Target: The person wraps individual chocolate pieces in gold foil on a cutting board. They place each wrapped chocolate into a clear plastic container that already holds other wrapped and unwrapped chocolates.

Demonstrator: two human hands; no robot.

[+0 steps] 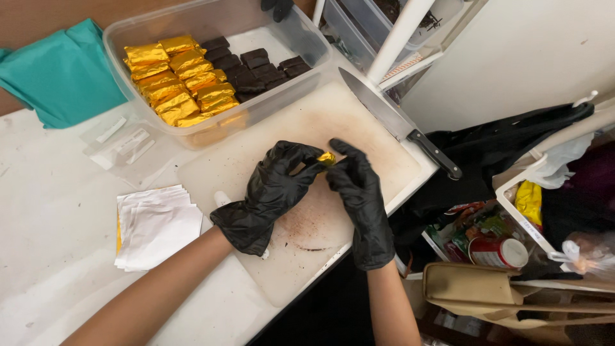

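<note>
Both my hands wear black gloves and meet over a white cutting board [301, 122]. My left hand [275, 189] and my right hand [357, 186] pinch one small piece wrapped in gold foil [327, 157] between their fingertips. Most of the piece is hidden by the fingers. Behind the board stands a clear plastic tub [291, 80] with gold-wrapped pieces [176, 80] on its left side and bare dark brown pieces [256, 67] on its right. A stack of foil sheets [157, 224], white side up, lies left of my left forearm.
A large kitchen knife [397, 122] lies along the board's right edge, black handle toward me. A teal cloth [61, 74] sits far left, clear plastic bags [122, 144] beside the tub. Bags and a basket crowd the floor at right. Another black-gloved hand [277, 8] shows at the top.
</note>
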